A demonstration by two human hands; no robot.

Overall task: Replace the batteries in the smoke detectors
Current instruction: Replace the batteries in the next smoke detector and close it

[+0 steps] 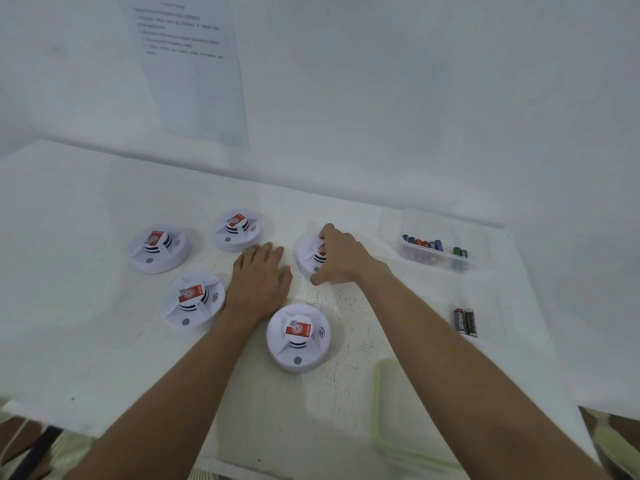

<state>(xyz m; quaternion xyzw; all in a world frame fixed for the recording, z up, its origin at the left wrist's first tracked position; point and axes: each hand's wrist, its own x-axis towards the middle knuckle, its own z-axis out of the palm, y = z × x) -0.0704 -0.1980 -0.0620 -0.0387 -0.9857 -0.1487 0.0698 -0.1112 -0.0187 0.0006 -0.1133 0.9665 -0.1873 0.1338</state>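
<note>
**A:** Smoke detectors: count and place?

**B:** Five, white, each with a red label on top, all face up on the table (104, 341). They are the far-left detector (159, 249), back detector (237, 230), front-left detector (194, 301), near detector (298, 336) and right detector (304, 252).

**A:** Hands?

**B:** Right hand (341, 258): fingers curled over the right detector, thumb at its near edge, gripping it. Left hand (259, 275): flat, fingers straight, resting on the table among the detectors and holding nothing.

**A:** Batteries?

**B:** One clear tub (450, 223) at the far right, holding assorted batteries (424, 244). Two loose batteries (465, 322) lie side by side nearer, well apart from the detectors. A green-rimmed lid (377, 393) sits by the near edge.

**A:** Progress?

**B:** No detector shows an open compartment, and I cannot tell whether any already has fresh cells. My judgement is that the right detector is the one in hand, due to be turned over and opened. The other four give no sign either way.
</note>
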